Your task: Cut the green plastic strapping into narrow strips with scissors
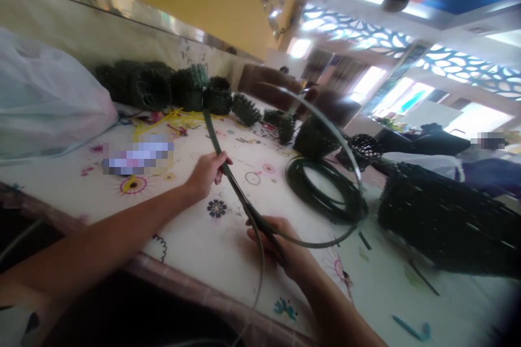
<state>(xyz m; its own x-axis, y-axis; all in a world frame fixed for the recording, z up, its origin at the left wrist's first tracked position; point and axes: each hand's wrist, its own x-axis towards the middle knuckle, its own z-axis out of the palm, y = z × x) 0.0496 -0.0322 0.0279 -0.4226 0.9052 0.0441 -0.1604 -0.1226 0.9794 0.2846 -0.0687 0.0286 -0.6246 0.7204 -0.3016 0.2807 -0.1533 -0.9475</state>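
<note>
A bundle of dark green plastic strips point(234, 180) runs slantwise between my two hands over the table. My left hand point(207, 173) pinches its upper part, thumb on top. Lower down, my right hand point(279, 241) is closed around the same bundle, and the strips' ends lie along the palm. From near the right hand one long strip point(350, 152) loops up and over to the right, and a thinner length hangs down past the table edge. Just beyond the right hand lies a coil of dark green strip point(325, 191), flat on the table.
Dark woven baskets point(150, 87) stand along the wall at the back, beside yellow strips point(175, 118). A large dark woven piece point(448, 222) lies at right. A white plastic bag point(49, 92) fills the left. A teal hooked tool point(411, 328) rests on the patterned tablecloth point(244, 146).
</note>
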